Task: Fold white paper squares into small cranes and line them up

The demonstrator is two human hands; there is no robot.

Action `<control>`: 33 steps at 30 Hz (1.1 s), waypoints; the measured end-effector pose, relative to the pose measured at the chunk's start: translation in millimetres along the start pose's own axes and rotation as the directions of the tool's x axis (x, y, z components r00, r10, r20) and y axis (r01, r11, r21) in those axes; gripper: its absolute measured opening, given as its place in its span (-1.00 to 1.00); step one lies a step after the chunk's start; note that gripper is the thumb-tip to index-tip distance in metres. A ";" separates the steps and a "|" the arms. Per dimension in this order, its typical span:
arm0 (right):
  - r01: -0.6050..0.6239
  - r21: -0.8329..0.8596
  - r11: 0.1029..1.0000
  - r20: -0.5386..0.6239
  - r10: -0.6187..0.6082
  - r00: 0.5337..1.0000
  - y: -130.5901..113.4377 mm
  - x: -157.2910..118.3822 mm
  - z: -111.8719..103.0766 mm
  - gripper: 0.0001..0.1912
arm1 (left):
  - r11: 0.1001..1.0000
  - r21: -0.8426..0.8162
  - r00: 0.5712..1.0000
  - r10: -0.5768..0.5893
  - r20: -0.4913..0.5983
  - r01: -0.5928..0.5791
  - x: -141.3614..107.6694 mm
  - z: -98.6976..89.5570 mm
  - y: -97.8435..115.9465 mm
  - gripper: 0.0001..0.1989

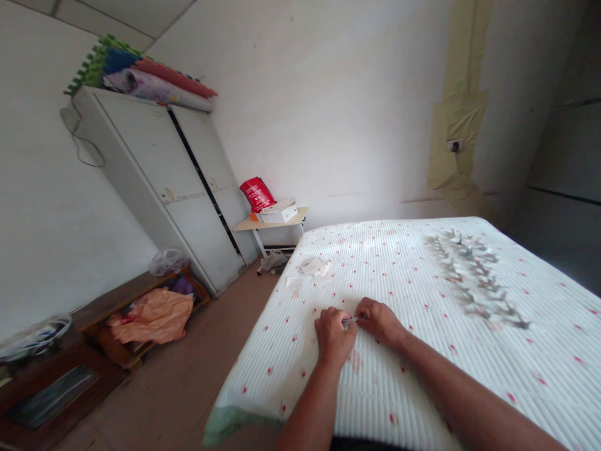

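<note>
We are leaning over a bed with a patterned quilt, and between our two hands we are holding a small pale strip, just above or against the quilt; from this angle we are not telling which. Our left hand is curling its fingers tightly around one end, thumb side toward the strip, and our right hand is pinching the other end with its fingertips, so both are clamped on the same piece and nearly touching each other. The step in hand, as we are judging it, is shaping this strip by fingertip, though its creases are too small for us to read. Off to our right on the quilt, small grey-and-white pieces are standing in rough rows, blurred enough that we are not making out their exact form. Beyond our left hand, a crumpled pale sheet is lying flat, with a printed slip just beside it. What the next move is calling for, in our judgement, is fine, even pressure: we are needing one hand to be steadying the strip while the other is working its free end, without pulling so hard that the thin material is tearing or slipping away.
</note>
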State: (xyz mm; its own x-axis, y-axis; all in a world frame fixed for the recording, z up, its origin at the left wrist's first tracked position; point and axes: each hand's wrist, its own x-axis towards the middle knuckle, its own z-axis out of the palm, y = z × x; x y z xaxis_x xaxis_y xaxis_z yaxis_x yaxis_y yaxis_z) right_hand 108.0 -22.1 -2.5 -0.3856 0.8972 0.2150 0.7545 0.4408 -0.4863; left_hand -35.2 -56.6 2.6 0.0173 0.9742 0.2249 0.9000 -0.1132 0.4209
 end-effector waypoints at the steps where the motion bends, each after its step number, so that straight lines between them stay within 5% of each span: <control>1: 0.010 0.001 1.000 -0.001 -0.010 1.000 -0.3 -0.3 -0.5 -0.85 | 1.000 -0.006 1.000 0.002 -0.008 -0.002 0.3 1.1 -0.9 -0.90; 11: 0.076 0.118 0.990 -0.021 -0.073 0.997 -3.0 -3.4 -9.1 -0.85 | 0.993 -0.060 0.990 0.092 -0.107 -0.099 3.7 3.1 -5.5 -0.92; 19: 0.133 -0.161 0.978 -0.074 -0.146 0.986 -7.6 -1.1 -5.9 -0.85 | 0.968 -0.008 0.948 0.245 -0.202 -0.252 5.3 3.3 -8.3 -0.91; 25: 0.206 -0.362 0.909 -0.082 -0.251 0.964 -7.7 -0.8 1.4 -0.78 | 0.974 0.066 0.963 0.225 -0.147 -0.218 4.8 3.4 -6.8 -0.90; 33: 0.212 -0.266 0.940 0.008 -0.218 0.976 -4.8 -8.8 -2.9 -0.83 | 0.978 0.079 0.977 0.201 -0.066 -0.196 4.9 3.3 -7.9 -0.90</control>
State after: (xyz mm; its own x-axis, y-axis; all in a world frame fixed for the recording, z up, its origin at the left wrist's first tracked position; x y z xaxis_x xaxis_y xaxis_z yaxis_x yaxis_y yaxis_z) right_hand 109.3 -32.0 0.3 -0.5449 0.7794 0.3093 0.7689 0.6116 -0.1864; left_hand -40.7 -50.3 -2.6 0.1690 0.9165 0.3625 0.9106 -0.2859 0.2983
